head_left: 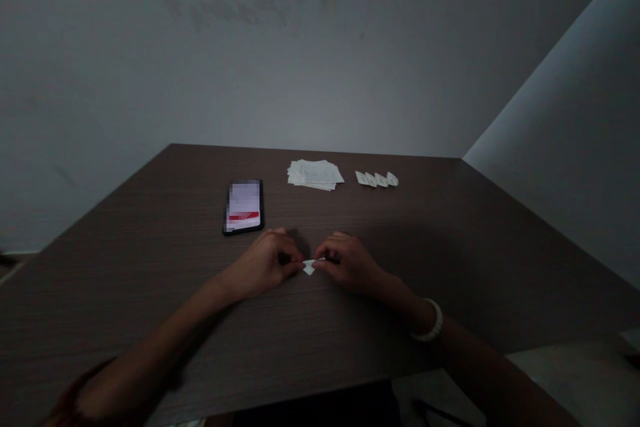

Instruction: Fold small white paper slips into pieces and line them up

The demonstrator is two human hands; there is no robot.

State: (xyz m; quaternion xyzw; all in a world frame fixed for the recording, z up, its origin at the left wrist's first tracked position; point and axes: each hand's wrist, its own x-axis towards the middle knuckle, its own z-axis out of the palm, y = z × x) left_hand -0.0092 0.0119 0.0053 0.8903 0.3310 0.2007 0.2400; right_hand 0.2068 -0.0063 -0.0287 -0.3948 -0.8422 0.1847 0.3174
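Observation:
Between my two hands is a small folded piece of white paper [309, 268], its lower corner pointing toward me. My left hand [274, 259] pinches its left side between thumb and fingers. On the other side, my right hand [349, 262] pinches the right edge in the same way. Most of the paper's edges are covered by my fingertips, so the exact fold cannot be made out. Both hands are low over the brown table [240, 354]. A pale bracelet circles my right wrist.
A phone [243, 206] with a lit screen lies beyond my left hand. Farther back is a loose stack of printed paper sheets [315, 174]. Several small folded paper pieces [377, 179] lie in an overlapping row to its right. A grey wall [250, 80] borders the table's far edge.

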